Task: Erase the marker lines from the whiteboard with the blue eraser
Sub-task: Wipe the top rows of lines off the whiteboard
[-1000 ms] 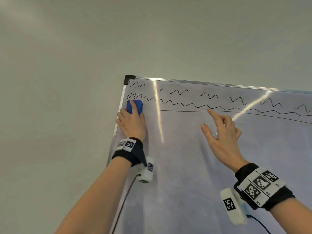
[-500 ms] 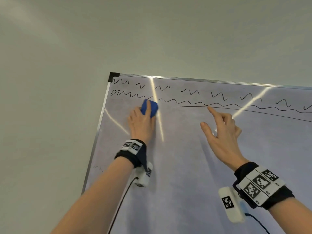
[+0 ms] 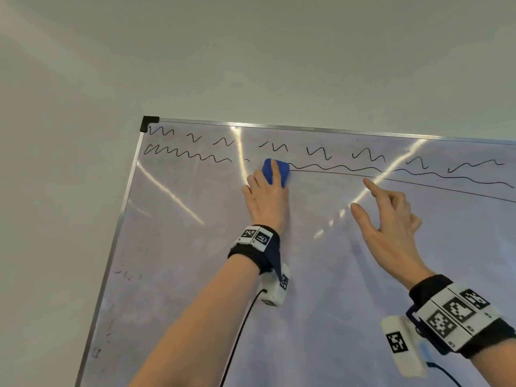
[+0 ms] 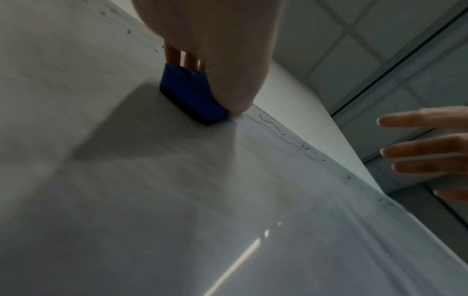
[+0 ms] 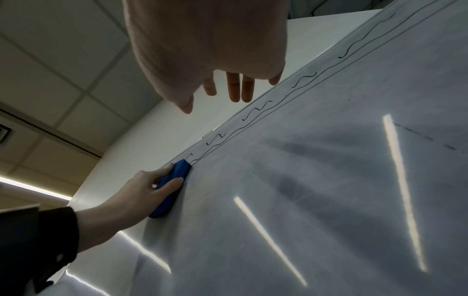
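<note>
Whiteboard [image 3: 307,275] fills the lower frame; one blue eraser [image 3: 275,171] is gripped by the left hand [image 3: 266,202] at center; the right hand [image 3: 391,227] is spread, grip wide, holding nothing.

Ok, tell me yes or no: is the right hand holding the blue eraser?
No, the left hand presses the blue eraser on the whiteboard, while the right hand holds nothing, fingers spread.

Pale wall [image 3: 251,57], tiled ceiling [image 5: 58,66], lit ceiling strip [image 5: 33,187]
</note>
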The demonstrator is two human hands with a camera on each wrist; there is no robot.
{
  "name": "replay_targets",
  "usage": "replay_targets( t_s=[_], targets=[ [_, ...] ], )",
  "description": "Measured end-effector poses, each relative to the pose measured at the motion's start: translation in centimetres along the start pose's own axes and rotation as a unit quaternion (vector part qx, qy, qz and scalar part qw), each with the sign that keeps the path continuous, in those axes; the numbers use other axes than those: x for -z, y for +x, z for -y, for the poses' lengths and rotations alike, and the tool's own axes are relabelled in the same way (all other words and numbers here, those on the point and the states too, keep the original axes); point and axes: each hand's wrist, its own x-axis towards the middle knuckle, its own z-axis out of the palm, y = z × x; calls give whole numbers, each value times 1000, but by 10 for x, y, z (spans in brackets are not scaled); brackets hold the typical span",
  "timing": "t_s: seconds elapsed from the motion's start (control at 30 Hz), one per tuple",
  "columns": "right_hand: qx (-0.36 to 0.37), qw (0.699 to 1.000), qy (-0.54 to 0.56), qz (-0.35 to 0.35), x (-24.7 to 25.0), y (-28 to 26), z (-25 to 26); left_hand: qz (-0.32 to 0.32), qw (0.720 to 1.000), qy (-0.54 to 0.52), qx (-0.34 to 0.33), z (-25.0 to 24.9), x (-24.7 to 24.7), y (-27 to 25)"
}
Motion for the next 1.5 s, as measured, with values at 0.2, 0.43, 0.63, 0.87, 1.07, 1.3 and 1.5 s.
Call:
replay_targets(
  t_s=[0.2, 0.43, 0.63, 0.87, 1.07, 1.3, 1.5],
  targets=[
    [10, 1000, 22, 12, -7, 0, 3, -14, 1000, -16, -20, 60, 4, -2],
    [19, 1000, 3, 19, 9, -8, -13, -54, 986, -20, 158, 67, 6, -2],
    [6, 1000, 2, 7, 20, -9, -17, -23, 1000, -2, 6, -33, -1, -4],
    [-6, 1000, -14, -4, 1, -10, 0, -95, 978, 33, -182, 4, -9, -9],
    [-37, 999, -10, 3, -8, -10, 9, -99, 988, -33, -113, 87, -7, -10],
    [-24, 999, -48, 10, -5, -5, -5, -68, 997, -40, 16, 109, 1, -13],
    [-14, 997, -69, 20, 17, 2, -40, -40, 992, -34, 111, 51, 8, -8]
  ],
)
